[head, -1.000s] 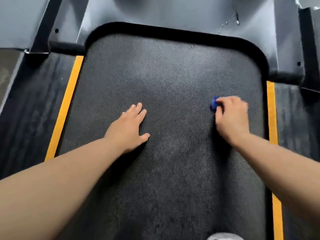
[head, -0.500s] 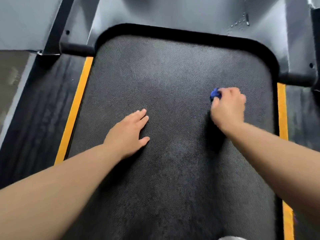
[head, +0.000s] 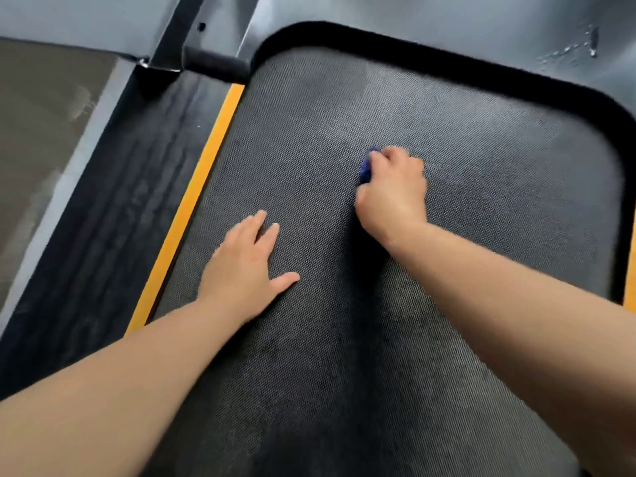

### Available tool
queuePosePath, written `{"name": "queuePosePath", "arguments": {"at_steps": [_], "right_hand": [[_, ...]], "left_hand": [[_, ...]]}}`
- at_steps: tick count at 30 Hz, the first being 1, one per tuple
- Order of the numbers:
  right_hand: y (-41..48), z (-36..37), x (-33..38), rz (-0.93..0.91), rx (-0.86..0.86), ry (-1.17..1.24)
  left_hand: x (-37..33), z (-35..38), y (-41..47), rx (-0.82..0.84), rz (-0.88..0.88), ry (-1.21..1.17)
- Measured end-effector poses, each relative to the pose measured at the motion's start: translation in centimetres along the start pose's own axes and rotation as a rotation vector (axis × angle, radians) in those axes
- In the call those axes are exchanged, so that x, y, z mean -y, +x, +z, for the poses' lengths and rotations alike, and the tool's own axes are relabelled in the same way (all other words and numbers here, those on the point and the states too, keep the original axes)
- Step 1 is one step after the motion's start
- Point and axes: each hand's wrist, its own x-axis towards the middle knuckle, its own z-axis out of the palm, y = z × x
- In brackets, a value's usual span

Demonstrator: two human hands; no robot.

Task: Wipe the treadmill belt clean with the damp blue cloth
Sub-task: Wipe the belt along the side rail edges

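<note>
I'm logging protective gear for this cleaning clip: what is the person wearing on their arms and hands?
Nothing that shows. Both forearms are bare to the picture's edge, no sleeves in view. The left hand and right hand are ungloved; neither wrist carries a watch or band. No ring shows, though the right fingers are partly hidden.

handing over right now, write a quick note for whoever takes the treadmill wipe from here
Left hand: open, flat on the treadmill belt, toward the yellow strip.
Right hand: grips the bunched blue cloth, pressed to the belt about mid-width, ahead of the left hand.
Done: cannot tell how much is wiped; the belt looks patchy, paler toward the front.
Left: work the cloth over the whole belt, front corners and edges included.
</note>
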Motion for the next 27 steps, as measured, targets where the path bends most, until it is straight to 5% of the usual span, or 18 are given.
{"name": "queuePosePath", "arguments": {"at_steps": [4, 6, 12, 20, 25, 27], "right_hand": [[-5.1, 2.6, 4.2, -0.659, 0.195, 0.031], [-5.6, 2.9, 2.4, -0.826, 0.198, 0.048], [2.0, 2.4, 4.7, -0.146, -0.001, 0.102], [-1.9, 4.3, 8.7, -1.02, 0.286, 0.08], [3.6, 3.6, 11.4, -0.298, 0.158, 0.027], [2.3, 3.8, 14.0, -0.398, 0.248, -0.062]], "left_hand": [[0.0, 0.1, -0.1, -0.058, -0.104, -0.019], [1.0, -0.2, -0.2, -0.085, -0.163, -0.042], [3.3, -0.8, -1.4, -0.024, -0.2, -0.054], [3.0, -0.2, -2.2, 0.019, -0.232, -0.104], [2.7, -0.5, -2.2, 0.069, -0.246, -0.143], [2.8, -0.8, -2.3, 0.061, -0.264, -0.191]]}}
